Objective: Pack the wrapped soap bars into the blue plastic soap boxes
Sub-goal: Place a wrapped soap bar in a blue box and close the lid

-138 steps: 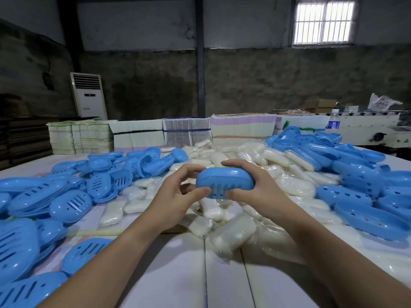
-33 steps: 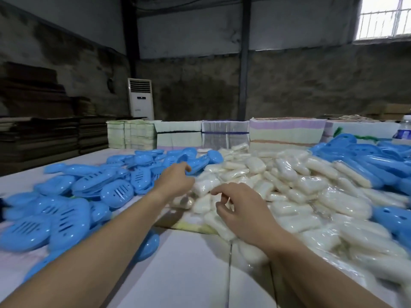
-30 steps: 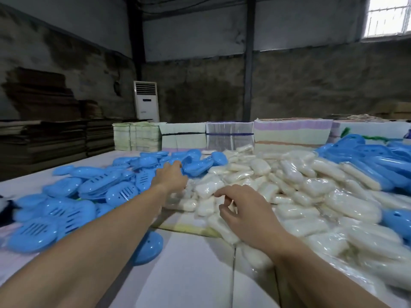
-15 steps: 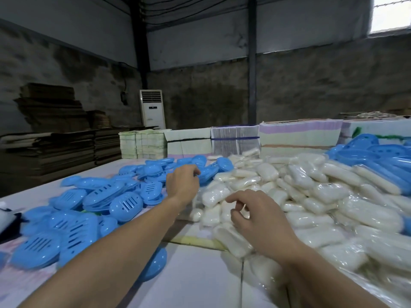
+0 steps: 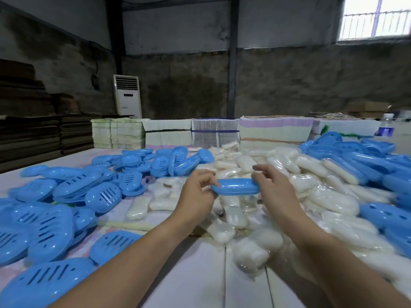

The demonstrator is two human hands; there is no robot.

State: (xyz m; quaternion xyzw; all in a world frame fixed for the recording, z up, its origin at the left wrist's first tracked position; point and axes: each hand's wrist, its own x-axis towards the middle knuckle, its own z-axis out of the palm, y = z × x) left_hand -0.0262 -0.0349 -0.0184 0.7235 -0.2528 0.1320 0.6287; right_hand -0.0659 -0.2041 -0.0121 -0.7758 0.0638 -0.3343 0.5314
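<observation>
A blue plastic soap box part (image 5: 235, 186) hangs level above the table's middle, held at both ends. My left hand (image 5: 196, 194) pinches its left end. My right hand (image 5: 274, 187) grips the right end with the forefinger raised. Under and behind them lies a heap of wrapped white soap bars (image 5: 249, 165). Slotted blue box halves (image 5: 102, 196) lie piled on the left. Whether a soap bar sits in the held part is hidden.
More blue boxes (image 5: 364, 161) are stacked at the right, some holding soap. Stacks of flat cartons (image 5: 215, 134) line the table's far edge. A water bottle (image 5: 385, 127) stands far right. Bare white table (image 5: 200, 274) shows between my forearms.
My left hand has come back from the blue pile on the left with a blue box part. My right hand has left the soap heap and taken its other end.
</observation>
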